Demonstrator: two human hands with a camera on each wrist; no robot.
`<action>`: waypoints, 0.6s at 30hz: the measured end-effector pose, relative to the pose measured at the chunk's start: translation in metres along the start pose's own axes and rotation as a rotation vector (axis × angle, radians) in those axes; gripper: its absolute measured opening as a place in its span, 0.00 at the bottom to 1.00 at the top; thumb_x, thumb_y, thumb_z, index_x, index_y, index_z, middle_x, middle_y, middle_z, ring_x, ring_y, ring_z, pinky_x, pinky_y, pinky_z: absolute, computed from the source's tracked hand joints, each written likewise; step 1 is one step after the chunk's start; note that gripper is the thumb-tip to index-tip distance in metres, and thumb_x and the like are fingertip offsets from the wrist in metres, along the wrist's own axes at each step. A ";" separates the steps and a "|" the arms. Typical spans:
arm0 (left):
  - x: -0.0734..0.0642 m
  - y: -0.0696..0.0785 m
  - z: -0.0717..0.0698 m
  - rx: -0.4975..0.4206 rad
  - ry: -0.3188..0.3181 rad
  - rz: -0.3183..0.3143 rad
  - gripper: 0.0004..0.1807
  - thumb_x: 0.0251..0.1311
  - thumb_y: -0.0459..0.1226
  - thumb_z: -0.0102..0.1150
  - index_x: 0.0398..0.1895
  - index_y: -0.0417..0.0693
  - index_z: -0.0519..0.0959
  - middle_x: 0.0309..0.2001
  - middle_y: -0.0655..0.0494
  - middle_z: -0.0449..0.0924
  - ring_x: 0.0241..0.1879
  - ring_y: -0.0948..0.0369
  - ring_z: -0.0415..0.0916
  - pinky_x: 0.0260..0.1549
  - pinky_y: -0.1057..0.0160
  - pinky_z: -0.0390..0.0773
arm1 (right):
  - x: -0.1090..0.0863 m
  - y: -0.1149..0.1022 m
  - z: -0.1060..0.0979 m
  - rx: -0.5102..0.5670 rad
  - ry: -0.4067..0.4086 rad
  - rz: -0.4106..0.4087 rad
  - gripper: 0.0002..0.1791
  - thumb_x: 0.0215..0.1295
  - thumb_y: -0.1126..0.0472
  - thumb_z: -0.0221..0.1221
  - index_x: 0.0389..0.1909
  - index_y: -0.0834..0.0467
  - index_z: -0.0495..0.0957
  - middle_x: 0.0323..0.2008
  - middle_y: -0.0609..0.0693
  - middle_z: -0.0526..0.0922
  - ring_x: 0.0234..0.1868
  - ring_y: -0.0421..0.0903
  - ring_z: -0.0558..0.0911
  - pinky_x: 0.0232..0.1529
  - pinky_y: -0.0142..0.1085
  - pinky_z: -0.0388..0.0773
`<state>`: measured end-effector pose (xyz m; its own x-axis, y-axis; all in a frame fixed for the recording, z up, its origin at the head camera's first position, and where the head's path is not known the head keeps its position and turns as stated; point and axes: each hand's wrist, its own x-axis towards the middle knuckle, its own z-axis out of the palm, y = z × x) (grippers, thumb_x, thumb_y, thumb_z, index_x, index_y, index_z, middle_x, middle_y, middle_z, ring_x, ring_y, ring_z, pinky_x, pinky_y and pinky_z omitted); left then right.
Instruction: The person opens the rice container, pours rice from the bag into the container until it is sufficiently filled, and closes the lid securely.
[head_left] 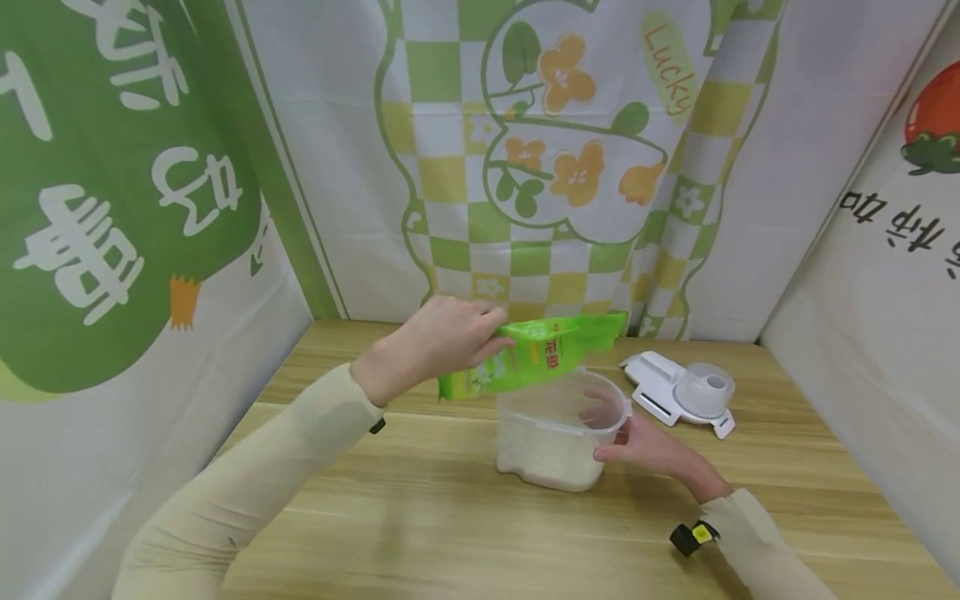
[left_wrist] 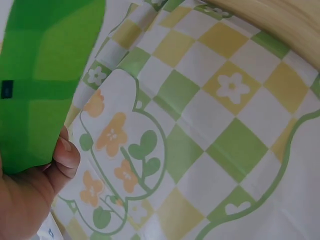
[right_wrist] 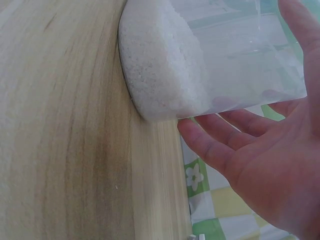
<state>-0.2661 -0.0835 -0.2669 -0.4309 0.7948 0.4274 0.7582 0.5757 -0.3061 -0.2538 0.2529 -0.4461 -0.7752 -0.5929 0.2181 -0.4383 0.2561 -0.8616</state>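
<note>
My left hand (head_left: 450, 337) grips one end of a bright green plastic bag (head_left: 558, 354) with printed lettering. The bag looks flattened and lies slantwise above a clear plastic container (head_left: 551, 417), partly covering its open top. In the left wrist view, the thumb and fingers hold the bag's (left_wrist: 50, 85) edge. White rice (right_wrist: 160, 65) fills the lower part of the container, its surface sloping. My right hand (head_left: 645, 442) holds the container's right side, thumb in front and fingers behind, seen through the wall. The container stands upright on the table.
A white lid (head_left: 660, 387) with a clear cup (head_left: 705, 390) on it lies on the wooden table (head_left: 420, 533), right of and behind the container. A checkered curtain (head_left: 510, 208) hangs along the back edge. Printed cloth walls (head_left: 862, 308) close off both sides.
</note>
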 end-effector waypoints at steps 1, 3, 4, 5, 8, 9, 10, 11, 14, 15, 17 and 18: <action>-0.001 0.000 0.001 -0.003 0.008 0.002 0.17 0.68 0.49 0.56 0.28 0.48 0.71 0.19 0.62 0.70 0.15 0.67 0.58 0.12 0.70 0.61 | 0.000 0.000 0.000 -0.005 0.000 0.001 0.46 0.57 0.67 0.67 0.73 0.62 0.51 0.60 0.72 0.72 0.61 0.71 0.73 0.54 0.37 0.79; -0.003 0.000 0.003 -0.006 0.022 0.006 0.17 0.66 0.50 0.59 0.28 0.48 0.70 0.18 0.63 0.67 0.14 0.68 0.55 0.12 0.71 0.57 | 0.000 0.000 0.000 -0.013 -0.002 0.002 0.46 0.58 0.67 0.67 0.73 0.61 0.51 0.60 0.71 0.72 0.61 0.70 0.73 0.54 0.36 0.79; -0.004 -0.001 0.004 -0.005 0.032 0.010 0.18 0.65 0.50 0.60 0.28 0.48 0.70 0.17 0.63 0.65 0.14 0.68 0.54 0.11 0.72 0.55 | 0.000 0.000 0.000 -0.015 -0.003 0.002 0.46 0.58 0.68 0.66 0.73 0.61 0.51 0.61 0.71 0.72 0.61 0.70 0.73 0.54 0.36 0.79; -0.005 -0.001 0.005 -0.001 0.044 0.014 0.18 0.65 0.50 0.60 0.29 0.48 0.69 0.16 0.63 0.63 0.14 0.69 0.52 0.11 0.72 0.53 | 0.000 -0.001 0.000 -0.013 -0.003 0.003 0.46 0.58 0.68 0.66 0.73 0.61 0.51 0.61 0.71 0.72 0.61 0.70 0.73 0.54 0.37 0.79; -0.008 -0.002 0.009 0.007 0.089 0.020 0.16 0.64 0.48 0.61 0.30 0.48 0.69 0.13 0.64 0.57 0.13 0.70 0.49 0.11 0.73 0.47 | 0.001 -0.002 0.000 0.000 -0.006 0.003 0.46 0.58 0.68 0.67 0.73 0.62 0.51 0.60 0.72 0.72 0.61 0.70 0.73 0.54 0.40 0.79; -0.010 -0.002 0.011 0.005 0.103 0.020 0.15 0.64 0.48 0.61 0.31 0.48 0.70 0.13 0.64 0.57 0.12 0.70 0.48 0.11 0.74 0.47 | 0.001 -0.002 0.000 0.005 -0.005 0.003 0.46 0.58 0.68 0.67 0.73 0.63 0.51 0.60 0.73 0.72 0.61 0.71 0.73 0.54 0.41 0.80; -0.011 -0.003 0.012 0.010 0.118 0.017 0.15 0.64 0.47 0.61 0.31 0.48 0.71 0.12 0.65 0.57 0.12 0.70 0.48 0.11 0.74 0.47 | 0.001 -0.002 0.000 0.011 -0.005 0.003 0.46 0.58 0.67 0.67 0.72 0.63 0.51 0.60 0.73 0.72 0.60 0.71 0.73 0.54 0.41 0.79; -0.013 -0.003 0.014 0.010 0.129 0.011 0.15 0.64 0.47 0.61 0.31 0.48 0.71 0.12 0.65 0.56 0.12 0.70 0.48 0.11 0.74 0.47 | 0.001 -0.002 0.000 0.015 -0.004 0.002 0.46 0.57 0.67 0.67 0.72 0.64 0.51 0.60 0.73 0.72 0.60 0.71 0.73 0.54 0.41 0.79; -0.017 -0.005 0.018 -0.002 0.145 -0.017 0.15 0.65 0.46 0.61 0.29 0.47 0.71 0.11 0.64 0.57 0.11 0.70 0.49 0.10 0.73 0.48 | 0.000 -0.001 0.000 0.010 -0.005 0.002 0.46 0.57 0.66 0.68 0.72 0.64 0.51 0.60 0.73 0.72 0.60 0.70 0.73 0.54 0.37 0.79; -0.019 -0.006 0.019 -0.004 0.148 -0.029 0.15 0.65 0.45 0.61 0.28 0.47 0.70 0.11 0.64 0.57 0.12 0.70 0.49 0.10 0.73 0.49 | 0.000 -0.001 0.000 0.007 -0.006 0.001 0.46 0.58 0.66 0.68 0.72 0.64 0.51 0.60 0.73 0.72 0.61 0.70 0.72 0.54 0.35 0.78; -0.022 -0.008 0.021 -0.018 0.153 -0.050 0.15 0.66 0.44 0.60 0.26 0.47 0.69 0.11 0.63 0.58 0.12 0.69 0.50 0.11 0.72 0.50 | 0.000 -0.001 0.000 -0.001 -0.008 0.001 0.46 0.58 0.66 0.67 0.72 0.64 0.51 0.60 0.72 0.72 0.61 0.69 0.72 0.54 0.34 0.78; -0.023 -0.009 0.022 -0.022 0.155 -0.060 0.15 0.66 0.44 0.59 0.25 0.47 0.69 0.10 0.63 0.59 0.12 0.69 0.50 0.11 0.72 0.50 | 0.000 -0.001 0.000 -0.005 -0.009 0.001 0.46 0.58 0.67 0.67 0.72 0.64 0.51 0.60 0.72 0.72 0.61 0.69 0.72 0.54 0.34 0.78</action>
<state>-0.2740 -0.1031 -0.2926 -0.3960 0.7192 0.5709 0.7447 0.6153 -0.2585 -0.2535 0.2524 -0.4453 -0.7717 -0.5992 0.2131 -0.4395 0.2604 -0.8597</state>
